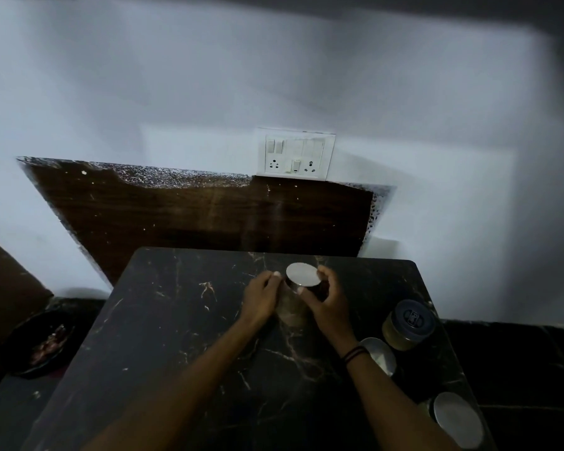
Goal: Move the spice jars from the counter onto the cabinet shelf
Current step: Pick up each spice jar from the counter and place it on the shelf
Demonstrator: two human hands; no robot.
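Dark marble worktop (183, 336), veined, set against a pale wall with a switch plate (295, 154) above its far edge; no cabinet shelf is seen in view. One jar (303, 283) with a flat silver lid stands upright near the middle of the far edge, its long axis vertical. It is bracketed by both hands: the right hand (326, 299) is curled round its right side, thumb at the near rim, fingers behind, apparently closed on it; the left hand (261, 296) is laid at its left side, fingertips touching or just beside the lid, contact not certain. Both forearms reach forward from the near edge. Three more jars wait along the right edge: a dark-lidded jar (407, 323) and two silver-lidded jars (380, 354) (458, 419). A straight upward lift is judged to be called for next.
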